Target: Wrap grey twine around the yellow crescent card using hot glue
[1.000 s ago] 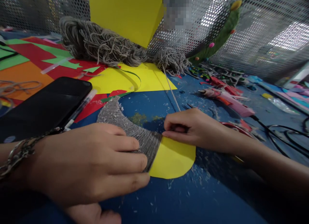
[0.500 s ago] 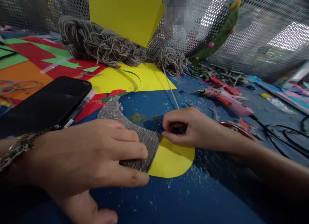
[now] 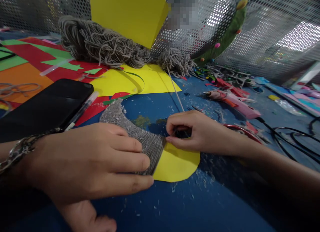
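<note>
A curved yellow card shape (image 3: 178,163) lies on the blue table, most of its length covered with rows of grey yarn (image 3: 147,142). My left hand (image 3: 97,158) rests on the wrapped part, fingers stretched out flat and thumb apart near the lower edge of the view. At the upper edge of the shape, where the wrapping meets bare card, my right hand (image 3: 192,132) pinches the yarn between thumb and forefinger. From there a yarn strand (image 3: 177,93) runs back to a small tangled heap of yarn (image 3: 175,62). The exact pinch point is partly hidden by the fingertips.
A black phone (image 3: 47,108) and a pen (image 3: 83,108) lie left. Behind are a large yarn skein (image 3: 100,42) and yellow paper (image 3: 127,80). To the right sits a pink glue gun (image 3: 235,103) with a black cable (image 3: 280,142). A perforated metal screen (image 3: 270,22) stands at the back.
The fingers of my left hand have shifted slightly on the wrapped part and the middle ones lie closer together. My right hand keeps its pinch at nearly the same place.
</note>
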The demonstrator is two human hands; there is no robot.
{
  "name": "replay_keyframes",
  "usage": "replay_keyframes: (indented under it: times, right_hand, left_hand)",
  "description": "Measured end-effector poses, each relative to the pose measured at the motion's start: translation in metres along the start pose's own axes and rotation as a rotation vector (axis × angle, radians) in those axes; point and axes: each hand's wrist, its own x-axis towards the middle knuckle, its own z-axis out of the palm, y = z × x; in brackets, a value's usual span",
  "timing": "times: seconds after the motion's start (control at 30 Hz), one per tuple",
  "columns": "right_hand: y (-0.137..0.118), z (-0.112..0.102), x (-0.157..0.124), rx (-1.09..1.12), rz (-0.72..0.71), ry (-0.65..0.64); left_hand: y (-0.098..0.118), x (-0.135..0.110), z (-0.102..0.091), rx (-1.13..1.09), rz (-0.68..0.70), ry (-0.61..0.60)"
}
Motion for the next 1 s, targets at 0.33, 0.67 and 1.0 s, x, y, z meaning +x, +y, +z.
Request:
replay_keyframes:
  times: [0.33, 0.67, 1.0]
  right_hand:
    - [0.0003, -0.0008, 0.0001, 0.002, 0.023, 0.017]
    - [0.0048, -0.0009, 0.0004, -0.016, 0.036, 0.028]
    - [0.0074, 0.0007, -0.0007, -0.043, 0.015, 0.033]
  left_hand:
    - [0.0004, 0.0013, 0.0, -0.11, -0.051, 0.012]
    - [0.0003, 0.0012, 0.0008, -0.209, -0.073, -0.004]
    - [-0.0016, 0.0006, -0.0022, -0.123, -0.025, 0.013]
